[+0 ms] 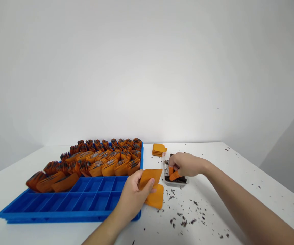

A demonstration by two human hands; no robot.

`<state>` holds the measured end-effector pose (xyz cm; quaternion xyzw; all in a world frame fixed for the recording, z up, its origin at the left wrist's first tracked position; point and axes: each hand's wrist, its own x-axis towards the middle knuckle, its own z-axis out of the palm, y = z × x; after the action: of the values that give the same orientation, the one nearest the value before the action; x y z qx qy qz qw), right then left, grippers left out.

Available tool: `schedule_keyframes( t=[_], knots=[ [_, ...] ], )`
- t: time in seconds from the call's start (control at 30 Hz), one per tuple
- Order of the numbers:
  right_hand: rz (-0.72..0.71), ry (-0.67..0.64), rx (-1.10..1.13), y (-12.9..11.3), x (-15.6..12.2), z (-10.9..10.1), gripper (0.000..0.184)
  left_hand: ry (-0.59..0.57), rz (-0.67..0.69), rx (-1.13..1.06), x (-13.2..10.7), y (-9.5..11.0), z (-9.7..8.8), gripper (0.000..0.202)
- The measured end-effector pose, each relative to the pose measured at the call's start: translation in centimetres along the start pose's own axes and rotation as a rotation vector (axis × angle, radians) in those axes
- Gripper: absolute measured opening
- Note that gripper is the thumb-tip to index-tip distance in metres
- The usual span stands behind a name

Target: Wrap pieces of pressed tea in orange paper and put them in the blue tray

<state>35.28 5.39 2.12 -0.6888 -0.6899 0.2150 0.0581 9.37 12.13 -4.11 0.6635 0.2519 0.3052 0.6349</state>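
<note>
My left hand (133, 195) grips a small orange paper envelope (150, 176) between thumb and fingers, just off the right edge of the blue tray. Below it, a second orange envelope (157, 197) shows, partly covered by the hand. My right hand (186, 164) reaches into a clear plastic container (175, 184) that holds dark, dry strips (181, 179). Orange finger covers (174, 175) sit on its thumb and a finger. Those fingertips are drawn together over the strips; whatever is between them is hidden.
A blue compartment tray (60, 215) lies at left, its back rows packed with filled orange envelopes (97, 166), with bare compartments in front. Behind the container stands a stack of flat orange envelopes (159, 149). Dark crumbs (184, 223) are scattered over the white table (213, 211).
</note>
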Motion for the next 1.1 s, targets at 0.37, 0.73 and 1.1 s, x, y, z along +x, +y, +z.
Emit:
schedule_keyframes(
  t=[0.37,0.73,1.1],
  knots=[
    [-0.030,0.182,0.044,0.5,-2.7,-3.2,0.035,-0.015,-0.058,0.086,-0.5,-0.1,0.2,0.053],
    [-0.037,0.394,0.031,-0.3,-5.9,-5.3,0.040,-0.119,0.009,0.107,-0.6,0.5,-0.2,0.044],
    [-0.172,0.497,0.002,-2.7,-8.2,-5.6,0.043,-0.091,0.031,-0.012,-0.7,0.4,0.0,0.009]
  ],
)
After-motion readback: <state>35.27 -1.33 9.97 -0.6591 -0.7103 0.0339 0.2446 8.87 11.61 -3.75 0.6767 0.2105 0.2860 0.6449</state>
